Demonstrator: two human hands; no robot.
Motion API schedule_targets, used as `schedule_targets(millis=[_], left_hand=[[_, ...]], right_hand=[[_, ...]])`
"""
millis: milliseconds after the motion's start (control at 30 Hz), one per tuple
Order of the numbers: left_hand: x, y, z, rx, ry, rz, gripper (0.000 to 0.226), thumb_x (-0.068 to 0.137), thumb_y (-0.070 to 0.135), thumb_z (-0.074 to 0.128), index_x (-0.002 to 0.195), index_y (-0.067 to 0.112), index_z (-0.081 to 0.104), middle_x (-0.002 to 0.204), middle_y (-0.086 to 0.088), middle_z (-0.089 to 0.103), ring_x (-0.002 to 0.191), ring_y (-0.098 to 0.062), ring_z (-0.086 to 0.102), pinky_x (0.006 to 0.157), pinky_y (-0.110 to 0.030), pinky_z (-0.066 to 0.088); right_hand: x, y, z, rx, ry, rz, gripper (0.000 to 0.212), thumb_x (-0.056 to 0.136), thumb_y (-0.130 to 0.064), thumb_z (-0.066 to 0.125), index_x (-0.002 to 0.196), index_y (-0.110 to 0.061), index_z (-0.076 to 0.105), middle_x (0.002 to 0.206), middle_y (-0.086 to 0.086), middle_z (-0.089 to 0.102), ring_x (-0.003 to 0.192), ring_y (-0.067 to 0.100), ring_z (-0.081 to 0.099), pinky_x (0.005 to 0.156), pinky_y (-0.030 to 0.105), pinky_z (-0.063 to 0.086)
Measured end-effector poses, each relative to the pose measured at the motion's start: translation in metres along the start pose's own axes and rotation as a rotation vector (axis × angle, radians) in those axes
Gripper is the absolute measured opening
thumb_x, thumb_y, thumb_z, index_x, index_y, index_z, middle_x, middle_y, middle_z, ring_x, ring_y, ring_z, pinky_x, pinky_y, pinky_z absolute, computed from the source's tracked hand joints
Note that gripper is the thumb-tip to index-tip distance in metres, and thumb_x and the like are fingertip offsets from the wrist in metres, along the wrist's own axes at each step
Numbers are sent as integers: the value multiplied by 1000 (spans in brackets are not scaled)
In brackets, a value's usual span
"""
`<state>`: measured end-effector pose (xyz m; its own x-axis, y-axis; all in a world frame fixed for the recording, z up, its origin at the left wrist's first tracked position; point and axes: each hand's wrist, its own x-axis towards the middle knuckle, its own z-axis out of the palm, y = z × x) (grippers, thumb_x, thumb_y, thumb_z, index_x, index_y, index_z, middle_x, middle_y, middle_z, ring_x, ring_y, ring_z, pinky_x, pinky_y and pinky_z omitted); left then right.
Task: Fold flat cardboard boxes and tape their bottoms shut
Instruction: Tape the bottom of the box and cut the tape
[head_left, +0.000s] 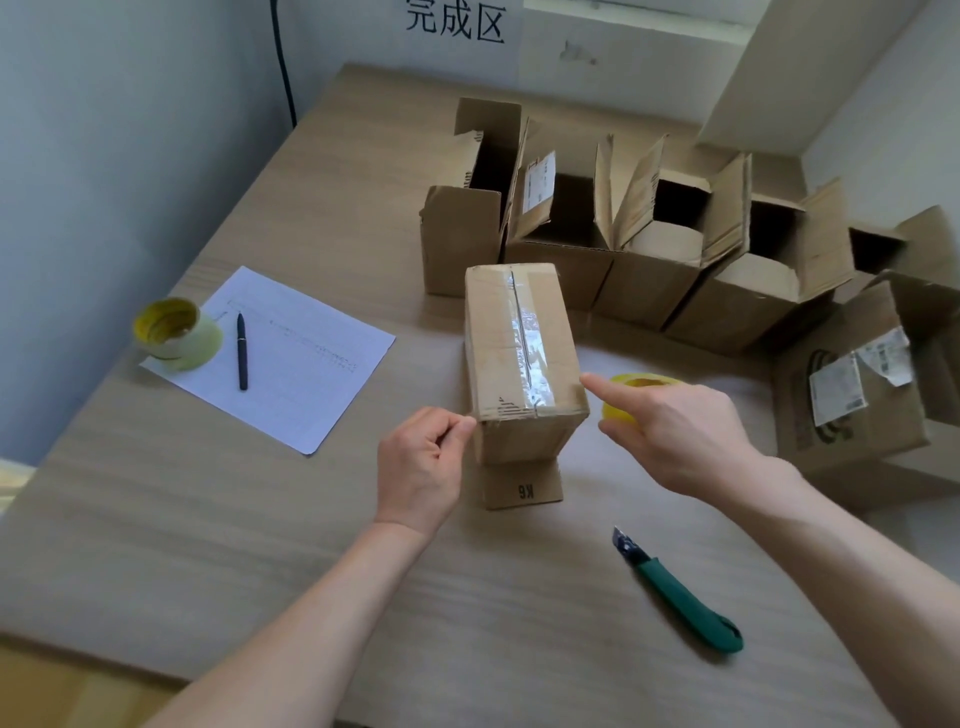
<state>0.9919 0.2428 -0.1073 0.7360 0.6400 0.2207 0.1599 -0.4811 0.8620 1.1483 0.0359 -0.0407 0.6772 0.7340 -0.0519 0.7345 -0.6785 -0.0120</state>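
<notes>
The box (524, 358) stood bottom-up at mid-table (208, 519), clear tape (527, 348) along its seam. The left hand (421, 467) was at the near left corner, fingers curled and pinching at the corner edge. The right hand (675, 431) gripped a yellow tape roll (631, 397) beside the box, index finger extended onto the near right corner. Open boxes (649, 234) crowded close behind and to the right. Bare tabletop lay to the left and front, where a knife (680, 597) rested
</notes>
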Motion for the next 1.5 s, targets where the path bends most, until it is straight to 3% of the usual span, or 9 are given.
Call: schedule_targets(millis=[167,333,400,467,533,667,933,1200,1500], left_hand=[[4,-4,3,-31,-3,-74,25,88,22,67,64,13,67,60,6,60,62,-13,56,61,-32,45],[18,-2,9,-109,-84,-436,22,86,25,71,65,26,70,57,13,63,61,-7,58,64,-26,46],[29,0,12,-148,-69,-603,13,88,31,69,96,22,74,80,6,69,86,-17,68,81,-33,54],[36,0,11,-122,-74,-739,65,90,43,63,144,13,45,122,-6,63,122,-27,57,105,-43,44],[36,3,11,6,-104,-429,78,91,51,58,153,18,26,154,-7,36,143,-22,32,117,-37,26],[40,11,35,302,-398,256,62,90,51,56,147,31,41,163,-7,11,150,-32,1,121,-41,11],[43,16,71,-197,-9,-165,28,92,9,63,119,10,70,147,7,41,136,-10,40,113,-40,36],[58,3,42,320,-352,256,83,52,51,90,123,16,64,146,-17,37,126,-39,44,106,-47,42],[49,-2,5,273,-490,313,75,53,46,91,118,14,69,133,-15,47,118,-34,53,96,-44,49]], right_hand=[[10,4,15,49,40,-27,50,96,-50,49,143,-53,33,108,-6,69,96,25,63,62,33,45],[19,5,29,170,66,-55,46,95,-42,56,140,-44,48,104,1,71,93,30,63,64,36,47],[22,4,31,224,99,-81,44,92,-37,62,136,-37,55,99,4,72,88,33,64,63,39,50],[24,5,31,259,126,-99,43,90,-33,67,132,-34,60,95,6,73,85,35,65,61,41,52],[26,4,33,281,158,-117,42,87,-31,71,128,-31,64,93,7,74,83,36,66,60,43,54],[27,6,38,366,196,-86,42,82,-28,78,123,-29,68,90,8,75,76,38,66,59,42,54],[27,3,42,503,122,14,48,79,-23,74,126,-33,66,107,4,75,93,33,68,79,41,54],[27,3,40,522,115,-8,45,82,-32,72,127,-31,65,109,7,74,98,30,68,82,41,53],[0,-22,34,458,193,-145,34,72,-29,83,105,-25,76,92,1,76,81,28,71,68,34,57]])
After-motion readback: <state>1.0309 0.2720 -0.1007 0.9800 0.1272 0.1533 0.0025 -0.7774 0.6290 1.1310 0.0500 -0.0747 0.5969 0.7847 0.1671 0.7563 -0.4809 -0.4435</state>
